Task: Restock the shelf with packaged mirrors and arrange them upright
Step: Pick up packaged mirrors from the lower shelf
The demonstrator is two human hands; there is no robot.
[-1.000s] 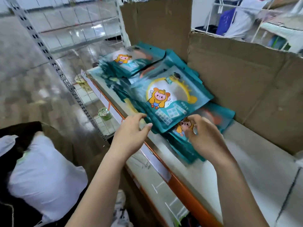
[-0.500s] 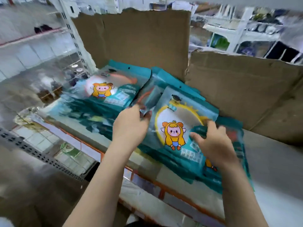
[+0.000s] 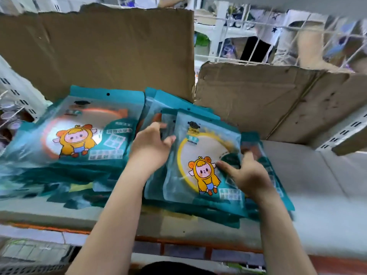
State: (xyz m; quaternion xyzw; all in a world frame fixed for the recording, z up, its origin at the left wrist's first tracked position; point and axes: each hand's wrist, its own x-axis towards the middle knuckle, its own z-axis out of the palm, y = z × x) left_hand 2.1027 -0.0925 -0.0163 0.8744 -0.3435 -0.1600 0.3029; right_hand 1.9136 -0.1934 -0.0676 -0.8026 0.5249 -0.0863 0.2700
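**A:** Where is the stock?

**B:** On the white shelf board [image 3: 317, 185], in 2 loose piles of teal plastic mirror packets. They lie face up and overlapping, and none stands upright. The left pile [image 3: 49, 175] is topped by a teal packet with an orange ring [image 3: 87, 135]. The right pile [image 3: 198, 213] is topped by a teal packet with a yellow ring [image 3: 206, 155], printed "MIRROR" and showing a cartoon figure in a yellow hood.

**A:** And the hands?

**B:** Both are on the right pile. The left hand [image 3: 151, 147] is at the left edge of the yellow-ring packet. Its thumb lies on the packet's face and its fingers curl over the edge, so it is grasping that packet. The right hand [image 3: 248, 175] lies on the right part of the same packet, with its thumb and a finger stretched out flat against the face. Those 2 digits press rather than clench. The other fingers are too blurred to read.

**A:** What is behind the piles?

**B:** There are 2 sheets of brown corrugated cardboard standing at the far side. The tall cardboard sheet [image 3: 99, 52] rises behind the left pile, and the far edges of the packets reach up to it. The lower cardboard sheet [image 3: 268, 100], creased and spotted, stands to the right. Above the lower sheet is a white wire grid [image 3: 278, 36], and the goods beyond it are too blurred to identify.

**A:** And the near side?

**B:** An orange strip [image 3: 49, 228] runs along the shelf's near edge. The left pile sits close to that edge.
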